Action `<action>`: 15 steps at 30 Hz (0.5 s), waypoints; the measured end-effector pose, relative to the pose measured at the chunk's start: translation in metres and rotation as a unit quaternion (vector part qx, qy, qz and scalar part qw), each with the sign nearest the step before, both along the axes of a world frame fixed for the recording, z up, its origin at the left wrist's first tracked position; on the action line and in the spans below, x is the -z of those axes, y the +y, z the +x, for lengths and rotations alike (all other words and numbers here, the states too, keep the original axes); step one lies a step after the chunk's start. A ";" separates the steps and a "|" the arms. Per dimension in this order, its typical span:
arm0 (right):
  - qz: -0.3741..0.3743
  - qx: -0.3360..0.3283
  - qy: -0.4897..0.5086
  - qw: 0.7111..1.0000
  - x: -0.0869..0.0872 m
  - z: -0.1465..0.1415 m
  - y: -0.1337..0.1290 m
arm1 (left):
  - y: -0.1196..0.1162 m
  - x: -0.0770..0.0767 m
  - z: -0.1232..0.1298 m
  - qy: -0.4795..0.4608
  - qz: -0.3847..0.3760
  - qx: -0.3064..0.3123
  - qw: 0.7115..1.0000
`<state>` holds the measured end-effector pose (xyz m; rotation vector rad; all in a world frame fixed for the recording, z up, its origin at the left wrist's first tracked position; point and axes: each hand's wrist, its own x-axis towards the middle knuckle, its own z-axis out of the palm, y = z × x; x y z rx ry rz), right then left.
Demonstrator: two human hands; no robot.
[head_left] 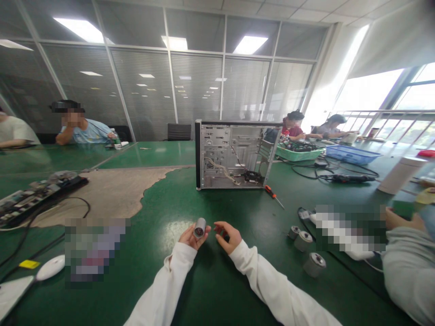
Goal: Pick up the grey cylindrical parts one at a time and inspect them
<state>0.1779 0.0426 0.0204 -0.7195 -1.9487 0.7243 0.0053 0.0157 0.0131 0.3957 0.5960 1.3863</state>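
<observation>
A grey metal cylinder (200,227) rests in the fingers of my left hand (192,237), its dark, detailed end tilted toward me. Beside it, my right hand (229,236) hovers over the green table with fingers loosely bent and apart, holding nothing. Three similar grey cylinders stand to the right: a small one (293,232), a middle one (303,241) and a larger one (315,264), with dark fittings on their tops. Beyond my hands stands a computer case (234,154), its side open, with wires and a black part inside. An orange-handled screwdriver (271,192) lies by its right corner.
At left, electronic boards (44,192) and cables lie near a torn brown sheet (115,190) and a white mouse (50,268). A green basket (299,154), a blue basket (351,154) and a white bottle (401,175) stand right. A co-worker's sleeve (408,267) reaches in closely.
</observation>
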 end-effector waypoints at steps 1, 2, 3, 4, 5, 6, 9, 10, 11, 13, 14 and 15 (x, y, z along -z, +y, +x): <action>0.000 -0.002 -0.001 1.000 0.000 0.000 0.000 | 0.000 0.001 -0.001 -0.015 -0.009 0.003 1.000; -0.001 -0.003 -0.001 1.000 0.000 0.000 0.000 | 0.000 0.001 -0.002 -0.028 -0.016 0.006 0.999; -0.002 -0.003 -0.001 1.000 0.000 0.001 0.000 | 0.000 0.001 -0.002 -0.039 -0.022 0.008 0.999; -0.002 -0.004 0.000 1.000 0.000 0.001 0.001 | 0.000 0.001 -0.002 -0.047 -0.027 0.007 0.998; -0.002 -0.004 0.001 1.000 0.001 0.001 0.001 | 0.000 0.000 -0.003 -0.053 -0.032 0.005 0.998; -0.001 -0.004 0.001 1.000 0.001 0.001 0.001 | 0.000 0.000 -0.002 -0.055 -0.039 0.001 0.998; 0.003 0.000 0.004 1.000 0.003 0.001 0.002 | 0.001 -0.002 -0.001 -0.041 -0.068 -0.017 0.997; 0.002 0.001 0.005 1.000 0.003 0.001 0.002 | 0.002 -0.003 0.000 -0.024 -0.075 -0.028 0.996; 0.002 0.002 0.005 1.000 0.003 0.001 0.002 | 0.002 -0.003 0.002 0.002 -0.078 -0.043 0.996; 0.002 0.001 0.006 1.000 0.004 0.000 0.002 | 0.003 -0.002 0.006 0.080 -0.063 -0.082 0.991; 0.002 0.001 0.007 1.000 0.004 0.000 0.002 | 0.003 0.000 0.008 0.131 -0.046 -0.105 0.985; 0.003 0.001 0.008 1.000 0.004 0.000 0.002 | 0.002 0.001 0.010 0.190 -0.022 -0.129 0.973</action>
